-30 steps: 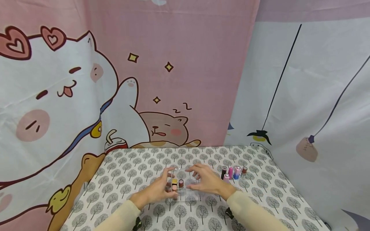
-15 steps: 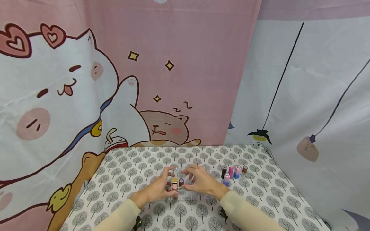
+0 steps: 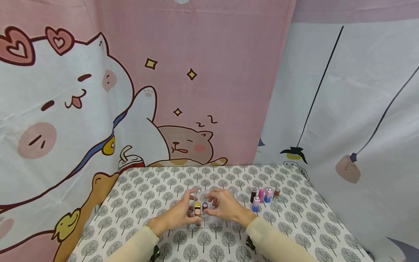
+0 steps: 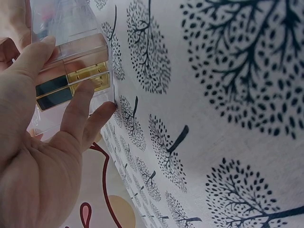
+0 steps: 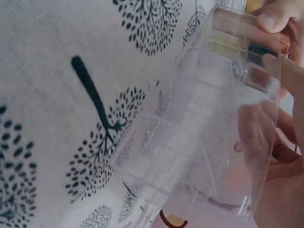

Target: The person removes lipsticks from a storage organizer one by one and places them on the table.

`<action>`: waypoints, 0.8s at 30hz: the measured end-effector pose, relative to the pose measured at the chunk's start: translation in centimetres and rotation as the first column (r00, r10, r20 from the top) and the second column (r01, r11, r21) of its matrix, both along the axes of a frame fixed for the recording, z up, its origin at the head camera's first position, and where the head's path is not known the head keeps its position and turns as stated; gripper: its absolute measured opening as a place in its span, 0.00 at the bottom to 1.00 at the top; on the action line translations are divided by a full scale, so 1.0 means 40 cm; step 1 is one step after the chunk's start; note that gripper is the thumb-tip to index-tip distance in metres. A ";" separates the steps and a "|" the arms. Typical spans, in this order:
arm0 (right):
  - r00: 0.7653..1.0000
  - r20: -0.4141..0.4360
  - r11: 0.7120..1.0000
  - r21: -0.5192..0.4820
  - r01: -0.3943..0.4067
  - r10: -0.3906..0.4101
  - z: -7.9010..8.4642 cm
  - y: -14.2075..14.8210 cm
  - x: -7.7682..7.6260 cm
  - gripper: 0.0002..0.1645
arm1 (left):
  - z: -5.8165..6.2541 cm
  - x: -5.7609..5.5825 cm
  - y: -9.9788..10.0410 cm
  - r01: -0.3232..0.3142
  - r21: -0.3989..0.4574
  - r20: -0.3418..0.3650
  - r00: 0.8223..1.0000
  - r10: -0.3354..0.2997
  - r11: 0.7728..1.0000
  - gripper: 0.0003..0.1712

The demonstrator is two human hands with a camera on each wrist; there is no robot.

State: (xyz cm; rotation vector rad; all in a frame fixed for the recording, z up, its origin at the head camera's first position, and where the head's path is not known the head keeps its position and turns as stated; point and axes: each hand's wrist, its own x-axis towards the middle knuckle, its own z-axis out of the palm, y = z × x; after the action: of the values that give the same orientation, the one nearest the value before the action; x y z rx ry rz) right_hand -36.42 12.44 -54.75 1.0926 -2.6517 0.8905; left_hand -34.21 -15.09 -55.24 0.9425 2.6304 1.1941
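Note:
A clear plastic organizer (image 3: 216, 222) lies on the table, seen from its right end in the right wrist view. My left hand (image 3: 178, 214) grips its left end, thumb on the near side and fingers around the far side. Two lipsticks, one with a gold top (image 3: 198, 205) and one pinkish (image 3: 198, 211), stand in the leftmost compartments, their black and gold sides showing in the left wrist view. Beside them stands a dark red lipstick (image 3: 205, 206). Thumb and fingers of my right hand (image 3: 227, 206) curl about this lipstick from the near and far sides.
To the right of the organizer stand several more lipsticks: a black one (image 3: 253, 195), a bright pink one (image 3: 261, 195), two pink-and-blue ones (image 3: 256, 204) and a brown one (image 3: 276, 193). A cartoon-printed curtain (image 3: 229, 91) hangs behind the table.
My right hand has moved left, from the middle of the organizer to the dark red lipstick, uncovering the near pink-and-blue lipstick. My left hand stays on the left end.

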 end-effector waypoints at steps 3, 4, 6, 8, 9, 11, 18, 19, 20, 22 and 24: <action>1.000 -0.007 1.000 -0.007 -0.002 0.002 -0.003 -0.003 -0.002 0.28 | 0.000 0.000 0.000 -0.002 -0.001 0.015 1.000 0.002 1.000 0.67; 1.000 -0.006 1.000 -0.012 -0.003 0.003 -0.004 -0.004 -0.002 0.27 | 0.001 0.000 0.001 -0.002 -0.001 0.021 1.000 0.002 1.000 0.67; 1.000 -0.005 1.000 -0.017 -0.006 0.006 -0.005 -0.006 -0.002 0.24 | 0.002 0.001 0.001 -0.003 -0.003 0.030 1.000 0.003 1.000 0.67; 1.000 -0.008 1.000 -0.022 -0.008 0.008 -0.006 -0.008 -0.002 0.22 | 0.003 0.002 0.001 0.000 0.000 0.030 1.000 0.000 1.000 0.67; 1.000 -0.009 1.000 -0.024 -0.009 0.008 -0.007 -0.008 -0.002 0.20 | 0.004 0.002 0.001 0.000 -0.002 0.031 1.000 0.000 1.000 0.67; 1.000 -0.010 0.999 -0.031 -0.009 0.009 -0.008 -0.009 -0.002 0.17 | 0.004 0.002 0.001 -0.002 -0.005 0.029 1.000 0.002 1.000 0.68; 1.000 0.003 0.999 -0.050 -0.017 0.017 -0.009 -0.011 -0.003 0.12 | 0.003 0.001 0.002 -0.010 -0.005 0.041 0.999 0.010 1.000 0.67; 1.000 0.007 0.999 -0.051 -0.017 0.017 -0.010 -0.010 -0.002 0.12 | 0.002 0.001 0.002 -0.008 -0.003 0.040 0.999 0.008 1.000 0.67; 1.000 0.009 0.999 -0.051 -0.016 0.017 -0.010 -0.010 -0.002 0.12 | 0.002 0.001 0.002 -0.007 -0.003 0.042 0.999 0.008 1.000 0.67; 1.000 0.016 0.998 -0.054 -0.013 0.014 -0.010 -0.010 -0.002 0.12 | 0.003 0.001 0.001 -0.005 -0.001 0.044 0.999 0.005 1.000 0.67; 1.000 0.021 0.998 -0.058 -0.011 0.013 -0.010 -0.011 -0.002 0.13 | 0.003 0.002 0.001 -0.005 0.005 0.046 0.999 0.005 1.000 0.67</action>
State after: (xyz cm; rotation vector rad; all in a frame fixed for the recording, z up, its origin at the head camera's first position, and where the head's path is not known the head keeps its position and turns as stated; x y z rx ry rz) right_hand -36.50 12.01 -55.15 1.0929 -2.6212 0.9799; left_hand -34.13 -15.07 -55.12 0.8987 2.5975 1.2087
